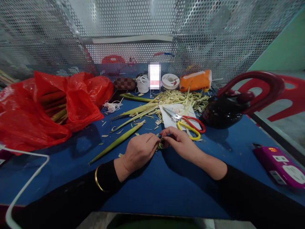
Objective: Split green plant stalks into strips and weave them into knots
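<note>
My left hand (139, 152) and my right hand (179, 141) meet over the blue table (152, 187), fingers pinched together around a small green folded leaf piece (160, 144). Most of that piece is hidden between the fingertips. A long green leaf strip (116, 142) lies just left of my left hand, pointing toward the table's front left. Scissors (189, 124) with one red and one yellow handle rest on a white sheet (170, 119) just beyond my right hand.
A red plastic bag (47, 108) with green stalks fills the left side. Leaf trimmings (183, 97) pile up at the back, by thread spools (143, 83) and an orange pack (195, 80). A dark kettle (225, 111) stands right; a purple power strip (280, 165) lies far right. Mesh wall behind.
</note>
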`<state>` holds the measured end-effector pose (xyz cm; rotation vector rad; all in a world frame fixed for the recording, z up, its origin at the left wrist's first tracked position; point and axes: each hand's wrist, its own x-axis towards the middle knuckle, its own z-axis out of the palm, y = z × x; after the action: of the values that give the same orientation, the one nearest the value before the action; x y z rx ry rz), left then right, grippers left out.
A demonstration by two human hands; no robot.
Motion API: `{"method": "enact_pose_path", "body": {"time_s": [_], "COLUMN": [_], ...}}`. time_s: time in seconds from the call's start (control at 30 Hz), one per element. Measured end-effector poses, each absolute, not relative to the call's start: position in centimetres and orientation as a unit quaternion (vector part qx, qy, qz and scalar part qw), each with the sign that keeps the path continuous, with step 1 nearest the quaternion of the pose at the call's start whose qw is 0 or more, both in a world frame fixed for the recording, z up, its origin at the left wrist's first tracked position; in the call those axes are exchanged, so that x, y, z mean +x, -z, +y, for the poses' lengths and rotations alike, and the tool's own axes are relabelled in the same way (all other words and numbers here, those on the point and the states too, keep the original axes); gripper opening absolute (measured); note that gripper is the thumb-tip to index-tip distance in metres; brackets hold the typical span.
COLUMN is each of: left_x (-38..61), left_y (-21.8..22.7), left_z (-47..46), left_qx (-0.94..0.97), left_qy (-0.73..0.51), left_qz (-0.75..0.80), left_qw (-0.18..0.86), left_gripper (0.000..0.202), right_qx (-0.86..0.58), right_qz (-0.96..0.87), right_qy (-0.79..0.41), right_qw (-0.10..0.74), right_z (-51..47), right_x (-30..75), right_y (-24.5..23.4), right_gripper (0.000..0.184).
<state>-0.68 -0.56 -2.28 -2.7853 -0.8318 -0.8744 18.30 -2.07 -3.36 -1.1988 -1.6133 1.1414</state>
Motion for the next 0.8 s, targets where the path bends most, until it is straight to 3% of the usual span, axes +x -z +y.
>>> {"method": "enact_pose_path", "body": {"time_s": [0.2, 0.53, 0.67, 0.8], "left_x": [-0.9, -1.0, -1.2, -1.4], "left_y": [2.7, 1.9, 1.5, 1.5], "left_z": [-0.1, 1.1, 1.7, 1.9], "left_qx": [-0.881, -0.808, -0.802, -0.806], "left_qy": [0.297, 0.267, 0.241, 0.234], "left_qz": [-0.354, -0.413, -0.417, -0.458], "left_qw": [-0.103, -0.325, -0.353, -0.292], "left_gripper": [0.008, 0.012, 0.014, 0.013], "right_qx": [-0.419, -0.38, -0.367, -0.347], "right_qz": [-0.758, -0.788, -0.796, -0.817], "right_qy": [-0.284, -0.342, -0.368, -0.361], "right_qw": [0.411, 0.342, 0.312, 0.286], "right_z": [-2.3, -2.2, -1.9, -2.0], "right_x": [19.0, 19.0, 19.5, 20.1], "right_y": [2.3, 2.1, 1.9, 1.0], "right_gripper": [0.016, 0.017, 0.018, 0.02]}}
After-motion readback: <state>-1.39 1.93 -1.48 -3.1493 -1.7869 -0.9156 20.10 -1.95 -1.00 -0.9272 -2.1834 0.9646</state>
